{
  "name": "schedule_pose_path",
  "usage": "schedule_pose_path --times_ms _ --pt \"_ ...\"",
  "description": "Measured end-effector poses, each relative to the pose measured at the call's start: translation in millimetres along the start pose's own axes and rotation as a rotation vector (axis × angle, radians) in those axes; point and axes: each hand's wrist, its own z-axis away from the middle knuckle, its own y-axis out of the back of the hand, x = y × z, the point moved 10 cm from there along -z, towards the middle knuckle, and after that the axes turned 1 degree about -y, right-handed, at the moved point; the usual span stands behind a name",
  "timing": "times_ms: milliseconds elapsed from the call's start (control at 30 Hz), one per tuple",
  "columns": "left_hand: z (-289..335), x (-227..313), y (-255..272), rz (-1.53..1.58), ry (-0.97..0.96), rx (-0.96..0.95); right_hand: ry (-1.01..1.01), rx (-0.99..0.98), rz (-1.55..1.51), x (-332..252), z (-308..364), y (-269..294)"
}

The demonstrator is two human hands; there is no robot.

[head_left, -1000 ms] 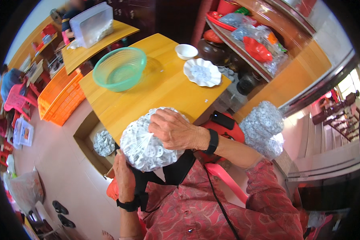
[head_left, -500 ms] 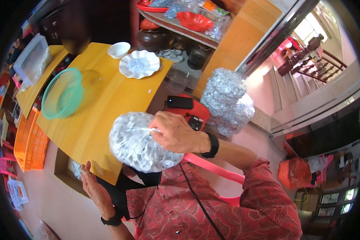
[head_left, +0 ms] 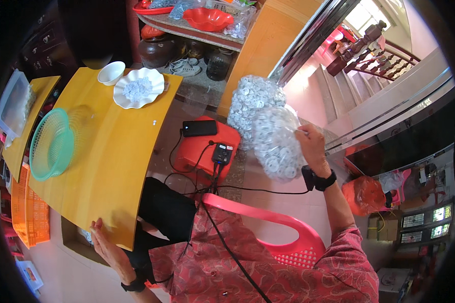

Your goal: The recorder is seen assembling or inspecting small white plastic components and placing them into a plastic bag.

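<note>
My right hand (head_left: 313, 147) is closed round the gathered neck of a clear plastic bag (head_left: 277, 151) full of small whitish round pieces. The bag hangs off to my right, in front of another similar filled bag (head_left: 253, 101) by the doorway; I cannot tell whether the two touch. My left hand (head_left: 106, 247) lies at the near edge of the yellow table (head_left: 111, 166), fingers stretched out and holding nothing. Below that hand a cardboard box (head_left: 76, 245) is partly hidden under the table.
On the table are a green mesh basket (head_left: 51, 146), a white bowl (head_left: 111, 73) and a scalloped white plate (head_left: 151, 91) bearing pale pieces. A phone (head_left: 199, 128) and a black device (head_left: 221, 153) with cables rest on a red stool (head_left: 187, 150). A pink chair (head_left: 268, 222) is beside me.
My right hand has carried the filled bag from above the table's near edge out to the right, beside the other bag. My left hand has stayed by the table edge. The view has shifted.
</note>
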Motion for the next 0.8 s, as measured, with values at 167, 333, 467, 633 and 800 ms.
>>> schedule_pose_path --times_ms 167,333,467,633,800 --pt "-14 -26 6 0.108 0.017 0.008 -0.171 0.08 0.19 100 -24 24" --pt "-11 -30 10 0.024 -0.011 0.058 -0.31 0.023 0.153 190 -52 21" --pt "-9 -30 9 -0.021 -0.01 0.087 -0.187 0.072 0.211 251 -88 6" --pt "-14 -42 26 -0.048 -0.031 0.122 0.229 0.018 0.581 283 -146 -51" --pt "-18 -42 9 -0.137 -0.019 0.091 0.218 0.168 0.137 336 -189 -51"
